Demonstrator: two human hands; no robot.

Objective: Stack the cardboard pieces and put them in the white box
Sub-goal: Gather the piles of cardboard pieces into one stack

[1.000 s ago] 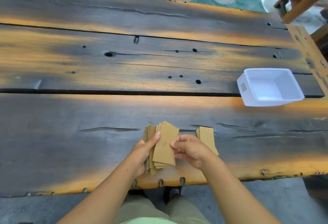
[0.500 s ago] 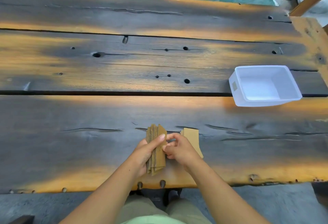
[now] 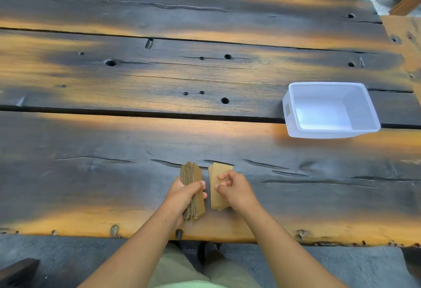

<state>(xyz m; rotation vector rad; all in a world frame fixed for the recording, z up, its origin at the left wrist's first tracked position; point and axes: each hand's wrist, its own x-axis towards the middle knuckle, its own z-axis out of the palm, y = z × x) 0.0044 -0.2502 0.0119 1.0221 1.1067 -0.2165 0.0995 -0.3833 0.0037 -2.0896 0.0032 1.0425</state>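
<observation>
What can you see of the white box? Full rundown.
The white box is a rectangular open-top tub that looks like smooth plastic, with rounded corners and a raised rim. A small grey patch marks its left outer wall. It stands upright and empty on the wooden table, right of centre, straddling the dark gap between two planks. Nothing touches it but the table; both hands and the cardboard are well away, at the near edge.

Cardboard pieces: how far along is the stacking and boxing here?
Done: most pieces sit gathered in a stack gripped by the left hand. In hand: the right hand reaches onto a small pile on the table. Left: merging them; the white box is empty.
</observation>
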